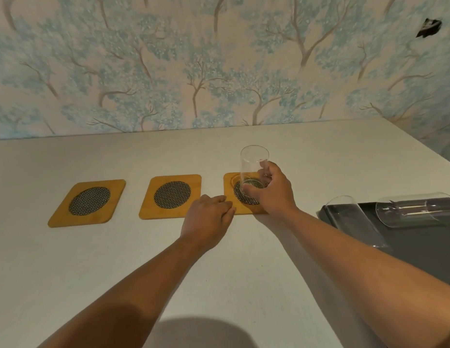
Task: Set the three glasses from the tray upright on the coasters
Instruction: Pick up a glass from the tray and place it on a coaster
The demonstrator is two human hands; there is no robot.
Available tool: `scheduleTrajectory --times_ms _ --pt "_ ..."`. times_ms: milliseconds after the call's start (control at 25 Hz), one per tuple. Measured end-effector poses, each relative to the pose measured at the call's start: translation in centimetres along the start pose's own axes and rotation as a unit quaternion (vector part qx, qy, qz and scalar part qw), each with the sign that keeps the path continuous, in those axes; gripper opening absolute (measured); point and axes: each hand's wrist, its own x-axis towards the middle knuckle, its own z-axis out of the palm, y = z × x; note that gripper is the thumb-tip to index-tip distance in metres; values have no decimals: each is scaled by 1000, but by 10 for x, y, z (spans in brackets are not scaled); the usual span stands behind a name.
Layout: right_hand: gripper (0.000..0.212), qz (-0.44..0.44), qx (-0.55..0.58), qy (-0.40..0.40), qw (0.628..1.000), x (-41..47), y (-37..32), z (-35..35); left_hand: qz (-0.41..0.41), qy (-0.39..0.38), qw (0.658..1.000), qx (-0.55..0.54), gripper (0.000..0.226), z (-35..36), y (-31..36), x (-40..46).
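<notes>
A dark grey flat rectangular tray (407,249) is seen at the right edge of the pale worktop (68,259), and two clear cylindrical drinking glasses are contained in it, both lying on their sides: one glass (354,222) at the tray's left end, the other glass (417,209) along its far side. A third clear cylindrical glass (254,164) is held upright by the right hand (271,192), whose fingers are closed around its lower part; its base is placed over the dark woven disc of the square bamboo coaster (230,187) nearest the tray, though whether it rests on the disc cannot be told. The left hand (206,217) is laid palm down on the worktop with its fingers loosely curled and nothing gripped, its fingertips touching the near left corner of that same coaster. Two further square bamboo coasters with dark woven discs are set in a row farther from the tray: the middle coaster (172,195) just beside the first, and the last coaster (89,202) beyond it, both bare. No writing or brand can be read on any item.
</notes>
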Motion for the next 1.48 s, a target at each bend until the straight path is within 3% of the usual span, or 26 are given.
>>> scheduleTrajectory --times_ms 280,560,1040,1280,1480 --pt "90 5 -1 -1 1000 -4 10 6 -8 18 1000 -6 30 3 -1 0" --pt "107 -5 -56 -10 998 -5 16 6 -18 21 1000 -5 32 3 0 -1" --pt "107 -17 -87 -6 996 -4 19 8 -21 21 1000 -4 33 6 -2 -1" --pt "127 -17 -86 0 996 -12 6 6 -9 21 1000 1 33 6 -3 0" --pt "119 -99 -127 12 987 -36 -27 -17 21 35 999 21 29 2 -1 1"
